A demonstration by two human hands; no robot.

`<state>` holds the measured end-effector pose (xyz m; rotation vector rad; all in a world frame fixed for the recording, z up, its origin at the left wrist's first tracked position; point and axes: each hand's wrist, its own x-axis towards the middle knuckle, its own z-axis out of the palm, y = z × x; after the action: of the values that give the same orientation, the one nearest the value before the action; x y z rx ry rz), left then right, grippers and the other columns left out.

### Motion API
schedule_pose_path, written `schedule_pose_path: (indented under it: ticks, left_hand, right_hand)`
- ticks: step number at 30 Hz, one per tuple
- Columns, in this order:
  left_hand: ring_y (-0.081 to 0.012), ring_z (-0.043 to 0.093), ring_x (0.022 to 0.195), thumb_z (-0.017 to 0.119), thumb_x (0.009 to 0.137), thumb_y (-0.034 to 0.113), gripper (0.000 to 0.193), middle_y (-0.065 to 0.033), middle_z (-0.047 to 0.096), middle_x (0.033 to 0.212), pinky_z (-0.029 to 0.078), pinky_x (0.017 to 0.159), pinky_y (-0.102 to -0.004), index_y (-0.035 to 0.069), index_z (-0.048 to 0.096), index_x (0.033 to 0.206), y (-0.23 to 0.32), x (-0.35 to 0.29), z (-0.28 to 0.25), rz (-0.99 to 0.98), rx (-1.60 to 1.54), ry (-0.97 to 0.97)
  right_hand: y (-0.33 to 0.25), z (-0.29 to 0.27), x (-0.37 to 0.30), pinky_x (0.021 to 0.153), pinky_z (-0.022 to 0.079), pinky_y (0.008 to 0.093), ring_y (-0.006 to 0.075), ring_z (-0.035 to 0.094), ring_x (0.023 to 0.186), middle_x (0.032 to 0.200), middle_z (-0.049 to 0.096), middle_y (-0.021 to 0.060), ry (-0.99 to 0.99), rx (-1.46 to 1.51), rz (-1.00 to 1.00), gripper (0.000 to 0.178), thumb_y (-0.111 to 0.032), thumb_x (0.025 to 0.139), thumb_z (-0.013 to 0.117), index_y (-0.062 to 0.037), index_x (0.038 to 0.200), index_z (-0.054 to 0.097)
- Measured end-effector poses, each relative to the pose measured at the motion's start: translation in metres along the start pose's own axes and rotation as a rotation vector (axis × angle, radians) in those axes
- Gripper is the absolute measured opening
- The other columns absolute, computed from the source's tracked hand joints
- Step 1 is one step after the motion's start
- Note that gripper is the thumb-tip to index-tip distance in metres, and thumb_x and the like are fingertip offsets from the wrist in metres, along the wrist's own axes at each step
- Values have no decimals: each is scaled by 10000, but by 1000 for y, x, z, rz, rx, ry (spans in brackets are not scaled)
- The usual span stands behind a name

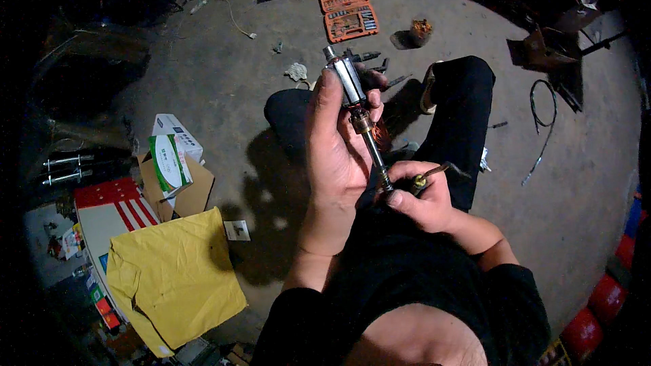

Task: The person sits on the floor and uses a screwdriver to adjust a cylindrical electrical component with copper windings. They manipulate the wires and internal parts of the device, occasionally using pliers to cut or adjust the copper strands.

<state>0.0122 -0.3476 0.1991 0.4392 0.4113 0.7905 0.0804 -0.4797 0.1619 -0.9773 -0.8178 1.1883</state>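
Observation:
A motor armature is held up in front of my chest, tilted, with its silvery core at the top and a long thin shaft running down toward the right. My left hand is closed around the core, thumb along its side. At the shaft's lower end, my right hand pinches with its thumb and fingers. Between the right hand's fingers sticks out a thin dark piece with a yellow-green part; its kind I cannot make out. Beyond my hands, several dark parts lie on the floor, partly hidden.
An orange socket set case lies unfolded ahead, near a small container. To the left are a yellow cloth, an opened cardboard box and a green-white package. A black cable curls on the right.

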Motion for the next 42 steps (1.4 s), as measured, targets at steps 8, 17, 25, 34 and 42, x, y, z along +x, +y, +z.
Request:
schedule_pose_path:
  ticks: [8, 17, 25, 34, 42]
  left_hand:
    - [-146, 576, 774, 491, 909, 353, 391, -169, 610, 982, 446, 705, -239, -8, 537, 1050, 1, -11, 5, 23, 59, 22]
    - [-233, 568, 878, 352, 937, 406, 475, -241, 531, 1123, 467, 740, -291, -4, 482, 1140, 1, -23, 5, -84, -75, -140]
    - [-254, 561, 856, 376, 907, 424, 492, -273, 514, 1084, 480, 755, -303, -3, 460, 1137, 3, -25, 8, -26, -212, -233]
    - [-221, 544, 802, 327, 907, 458, 539, -215, 548, 981, 448, 694, -282, -19, 469, 1113, 7, -27, 10, 69, -43, -272]
    - [-149, 430, 727, 316, 920, 462, 555, -77, 468, 787, 354, 668, -270, -47, 475, 1072, 2, -30, 17, 152, 14, -170]
  right_hand:
    - [-1, 2, -11, 612, 404, 225, 69, 500, 689, 763, 576, 12, 53, 121, -9, 226, -138, 748, 697, 3, 880, 580]
    - [-11, -2, -12, 599, 395, 228, 69, 475, 643, 717, 539, -9, -140, 182, 9, 275, -162, 673, 762, -28, 799, 558]
    - [-15, 2, -16, 604, 393, 223, 72, 473, 642, 697, 542, -6, -171, 457, 222, 308, -308, 770, 672, -20, 771, 564]
    - [0, 11, -12, 626, 403, 223, 73, 486, 657, 700, 548, -11, -170, 379, 136, 260, -248, 745, 708, -32, 760, 564]
    - [4, 14, -13, 620, 400, 222, 67, 477, 653, 692, 536, -21, -175, 353, 179, 265, -247, 738, 719, -40, 743, 554]
